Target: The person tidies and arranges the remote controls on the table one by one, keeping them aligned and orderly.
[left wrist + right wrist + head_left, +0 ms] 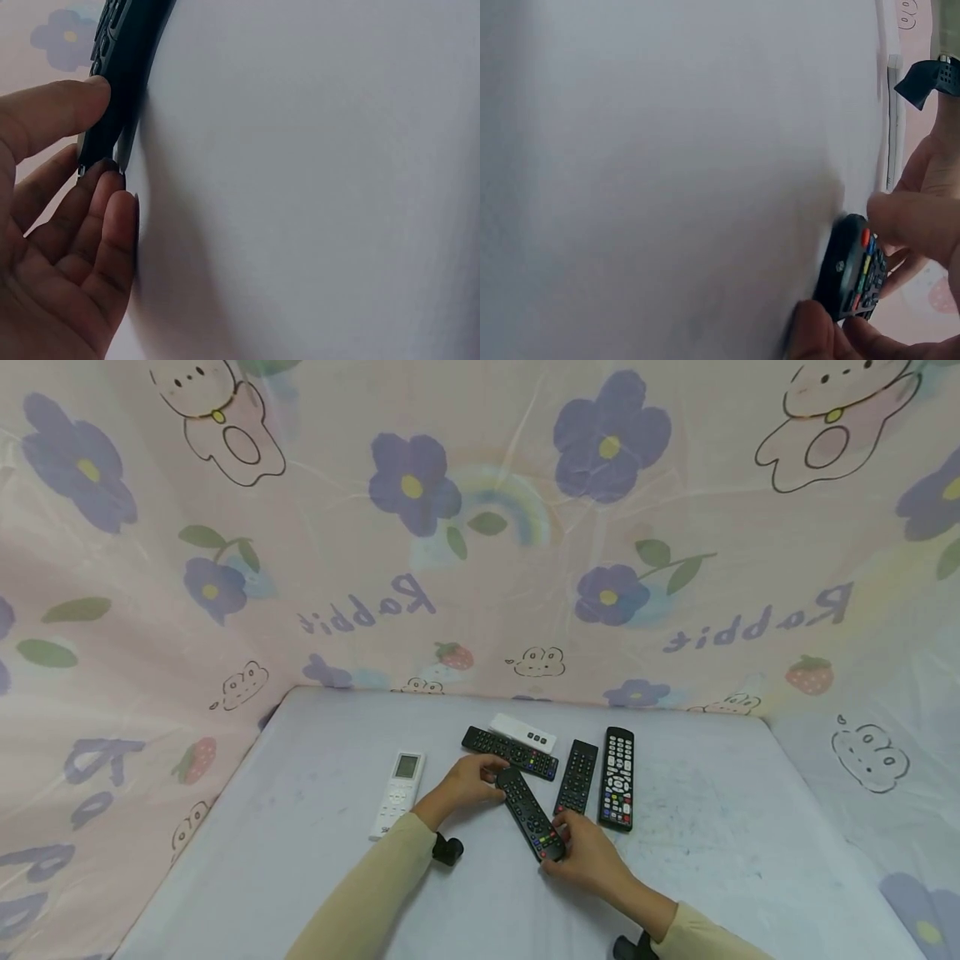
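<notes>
A black remote control (529, 814) with coloured buttons lies slantwise between both hands, buttons up. My left hand (467, 783) grips its far end; in the left wrist view the thumb (82, 105) is on the button side and the curled fingers (116, 225) are around the end and underneath. At the near end, my right hand (591, 853) pinches the remote by its sides. The right wrist view shows that end (847, 266) between the fingers, close over the white surface.
Behind the hands lie another black remote (510, 752) and a white one (522, 732). Two more black remotes (577, 777) (617, 779) are on the right. A white remote with a small screen (398, 795) lies left on the white table (300, 810). A patterned curtain (480, 568) surrounds it.
</notes>
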